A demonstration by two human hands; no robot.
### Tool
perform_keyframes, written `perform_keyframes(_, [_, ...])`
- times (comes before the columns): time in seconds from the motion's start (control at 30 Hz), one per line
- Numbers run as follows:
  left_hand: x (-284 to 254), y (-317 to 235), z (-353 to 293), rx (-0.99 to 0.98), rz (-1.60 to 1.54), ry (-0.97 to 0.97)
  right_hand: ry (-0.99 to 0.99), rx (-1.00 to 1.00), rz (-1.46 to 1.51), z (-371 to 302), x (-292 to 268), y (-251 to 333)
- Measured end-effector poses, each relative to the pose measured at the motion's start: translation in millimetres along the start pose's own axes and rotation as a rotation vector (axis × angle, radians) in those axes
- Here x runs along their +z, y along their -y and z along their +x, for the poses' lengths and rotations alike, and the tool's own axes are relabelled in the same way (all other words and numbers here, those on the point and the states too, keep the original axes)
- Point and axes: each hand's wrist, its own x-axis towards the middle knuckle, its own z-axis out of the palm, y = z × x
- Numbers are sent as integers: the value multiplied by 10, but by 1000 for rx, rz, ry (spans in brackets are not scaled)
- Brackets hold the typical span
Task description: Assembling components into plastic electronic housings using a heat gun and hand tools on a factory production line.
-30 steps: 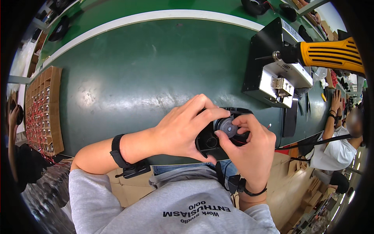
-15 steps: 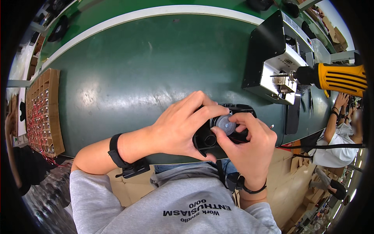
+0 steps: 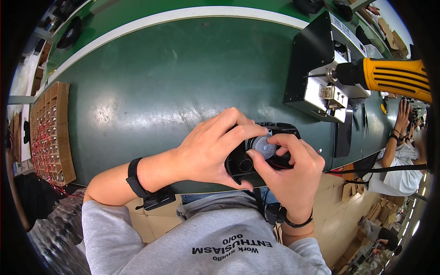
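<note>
A black plastic housing (image 3: 239, 167) rests at the near edge of the green table, with round openings in its face. Fingers and thumb of my left hand (image 3: 211, 149) wrap around its left side, and the forefinger reaches across the top. Pinched by its rim between the thumb and fingers of my right hand (image 3: 298, 167) is a round grey translucent disc (image 3: 264, 146), seated on or in the housing. My fingers cover part of the disc's edge. Thin red wire shows beneath my right fingers.
A cardboard tray (image 3: 68, 133) of wired parts stands at left. At right are a black-and-silver machine (image 3: 316, 68), a hanging yellow-and-black power screwdriver (image 3: 394, 79) and a black flat piece (image 3: 343, 140). Farther right, a co-worker's hand (image 3: 403, 114) rests near the table edge.
The hanging screwdriver has swung slightly left and up. A co-worker's hand at right has shifted. My hands keep nearly the same grip, with only a slight movement.
</note>
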Motion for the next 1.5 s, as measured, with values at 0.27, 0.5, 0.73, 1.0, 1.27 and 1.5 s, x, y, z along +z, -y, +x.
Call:
perform_keyframes(0.27, [-9,-1,-9,-13,-6,0,27,21,-16,-2,-8,2])
perform_keyframes(0.5, [-55,-38,-4,11,109,91,32,36,2,-29,10,-25])
perform_keyframes(0.73, [-50,-48,19,10,137,76,22,32,-27,-49,2,-13])
perform_keyframes(1.0, [-37,-30,7,26,88,48,23,22,-12,-47,-15,6])
perform_keyframes(1.27, [-62,-53,-1,33,138,109,54,64,-22,-66,-33,20])
perform_keyframes(1.5, [-98,-114,16,18,159,133,-255,76,409,35,-552,-53])
